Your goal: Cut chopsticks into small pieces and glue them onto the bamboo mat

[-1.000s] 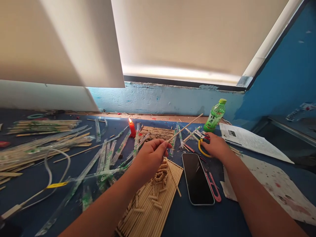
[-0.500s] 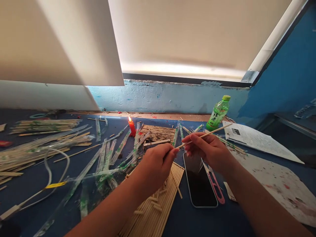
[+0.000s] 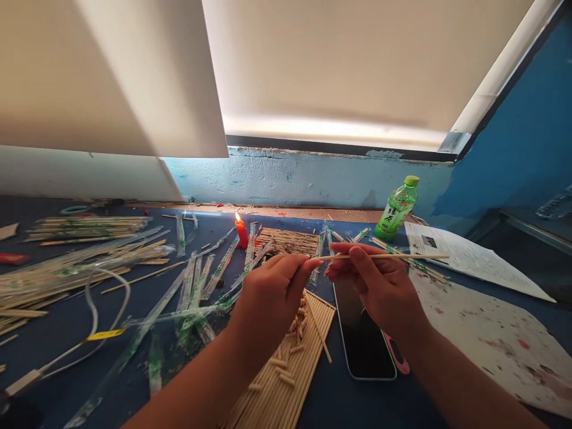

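Between both hands a thin wooden stick [image 3: 415,256] is held nearly level. My left hand [image 3: 277,292] pinches its left end. My right hand [image 3: 379,286] grips it further right, and the stick's free end points right, past that hand. Under my left hand lies a mat of sticks laid side by side [image 3: 295,363], with short cut pieces [image 3: 285,374] on top. A black phone [image 3: 364,339] rests below my right hand, partly covering a pink-handled tool [image 3: 399,356].
A lit red candle [image 3: 241,232] stands behind my left hand, beside a dark-marked stick panel [image 3: 290,239]. Plastic wrappers [image 3: 192,298], stick bundles [image 3: 89,227] and a white cable [image 3: 92,304] spread leftward. A green bottle [image 3: 397,208], papers [image 3: 473,256] and a stained sheet [image 3: 500,333] lie right.
The stick has turned from slanting up to the right to nearly level. My left hand has shifted slightly left, and my right hand has come down a little.
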Available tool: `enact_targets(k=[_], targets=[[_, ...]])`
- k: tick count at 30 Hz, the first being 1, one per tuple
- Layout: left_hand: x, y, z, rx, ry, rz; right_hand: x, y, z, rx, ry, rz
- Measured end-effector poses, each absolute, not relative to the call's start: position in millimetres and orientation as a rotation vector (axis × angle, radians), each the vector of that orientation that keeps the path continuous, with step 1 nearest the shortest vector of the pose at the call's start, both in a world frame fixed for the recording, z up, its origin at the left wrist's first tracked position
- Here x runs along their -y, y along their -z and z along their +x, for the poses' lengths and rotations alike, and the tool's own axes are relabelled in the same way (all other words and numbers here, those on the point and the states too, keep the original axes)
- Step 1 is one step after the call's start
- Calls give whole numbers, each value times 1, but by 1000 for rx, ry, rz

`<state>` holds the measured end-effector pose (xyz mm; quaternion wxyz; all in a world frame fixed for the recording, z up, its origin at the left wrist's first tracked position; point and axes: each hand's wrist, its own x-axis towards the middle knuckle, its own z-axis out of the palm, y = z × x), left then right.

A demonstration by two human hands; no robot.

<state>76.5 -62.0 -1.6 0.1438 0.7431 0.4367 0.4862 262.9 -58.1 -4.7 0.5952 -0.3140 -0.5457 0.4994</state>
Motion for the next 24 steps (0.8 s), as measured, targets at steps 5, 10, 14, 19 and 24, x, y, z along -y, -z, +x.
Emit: enact_targets(k=[5, 10, 14, 19, 24], targets=[[64, 0, 77, -1230, -1471, 2035, 62, 7, 259, 1243, -1119, -759], [58, -4, 72, -1256, -1535, 1919, 72, 8, 249, 1298, -1071, -694], [49, -11, 68, -1233, -1404, 1511, 72, 4, 252, 1273, -1056, -708], [48, -14, 72, -818, -814, 1074, 57, 5, 264, 1292, -1264, -723], [53, -13, 75, -747, -642, 1050, 53, 10, 266, 1310, -1387, -781]])
